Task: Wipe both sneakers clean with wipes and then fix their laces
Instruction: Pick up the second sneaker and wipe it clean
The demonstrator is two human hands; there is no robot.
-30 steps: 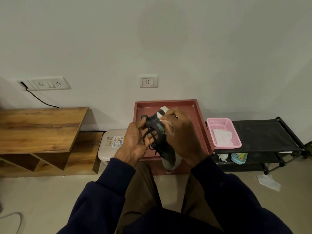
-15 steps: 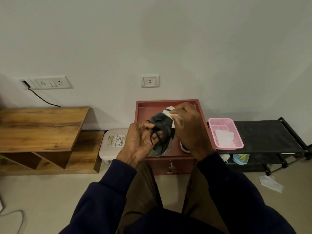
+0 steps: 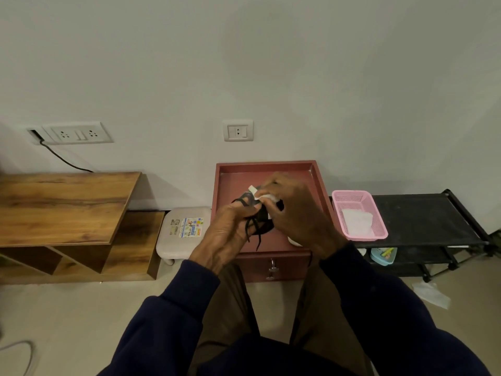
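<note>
Head view. Wooden shelf unit [image 3: 67, 204] sits well left of the grip, black rack [image 3: 423, 221] well right. Red drawer cabinet [image 3: 265, 165] lies directly under and behind the grip, its top rimmed like a tray. Pink basket [image 3: 381, 221] is just right of the grip, on the rack, with white sheets inside. Left hand [image 3: 227, 234] has its fingers curled round the dark sneaker [image 3: 261, 217], held up over the cabinet top between both hands. Right hand [image 3: 295, 213] pinches a white wipe [image 3: 267, 197] against the sneaker's upper end. Black laces [image 3: 257, 240] dangle loose below the left fingers.
</note>
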